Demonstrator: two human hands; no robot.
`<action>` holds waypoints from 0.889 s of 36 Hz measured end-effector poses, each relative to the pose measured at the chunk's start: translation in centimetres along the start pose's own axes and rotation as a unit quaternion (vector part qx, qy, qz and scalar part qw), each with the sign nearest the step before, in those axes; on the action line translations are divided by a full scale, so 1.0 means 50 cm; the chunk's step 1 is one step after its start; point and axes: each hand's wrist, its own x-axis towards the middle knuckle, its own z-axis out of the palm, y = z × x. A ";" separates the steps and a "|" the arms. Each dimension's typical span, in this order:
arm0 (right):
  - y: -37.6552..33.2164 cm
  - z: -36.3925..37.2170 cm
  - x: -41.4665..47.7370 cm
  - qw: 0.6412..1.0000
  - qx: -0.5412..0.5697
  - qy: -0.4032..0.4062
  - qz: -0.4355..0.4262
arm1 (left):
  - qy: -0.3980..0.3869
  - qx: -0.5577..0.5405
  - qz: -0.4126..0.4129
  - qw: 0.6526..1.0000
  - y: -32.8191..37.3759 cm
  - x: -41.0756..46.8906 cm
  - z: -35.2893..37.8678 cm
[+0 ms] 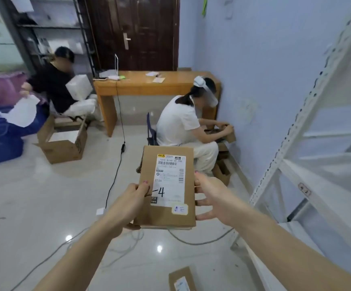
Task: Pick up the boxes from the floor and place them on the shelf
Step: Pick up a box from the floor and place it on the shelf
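A flat cardboard box (166, 215) with a white shipping label marked "-4" is held up in front of me, above the floor. My left hand (131, 200) grips its left edge, thumb on top. My right hand (210, 196) holds its right edge with the fingers spread along the side. A second small cardboard box (181, 278) with a label lies on the tiled floor near the bottom edge. The white metal shelf (317, 164) stands to my right, its lower boards bare where visible.
Two people sit ahead, one (183, 124) by the wall handling small boxes, one (57, 89) at the left near an open carton (65, 143). A wooden desk (149, 85) stands behind them. Cables (116, 171) run across the floor. Blue bins (0, 139) sit at far left.
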 end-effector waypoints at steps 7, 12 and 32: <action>-0.113 -0.042 -0.104 0.998 0.005 0.044 -0.039 | -0.014 0.014 0.069 0.997 0.152 -0.073 -0.035; -0.171 -0.083 -0.170 0.992 0.033 0.099 -0.071 | -0.038 0.020 0.129 0.991 0.253 -0.123 -0.027; -0.259 -0.330 -0.576 0.915 -0.048 0.336 -0.216 | -0.059 0.099 0.433 0.894 0.581 -0.368 0.147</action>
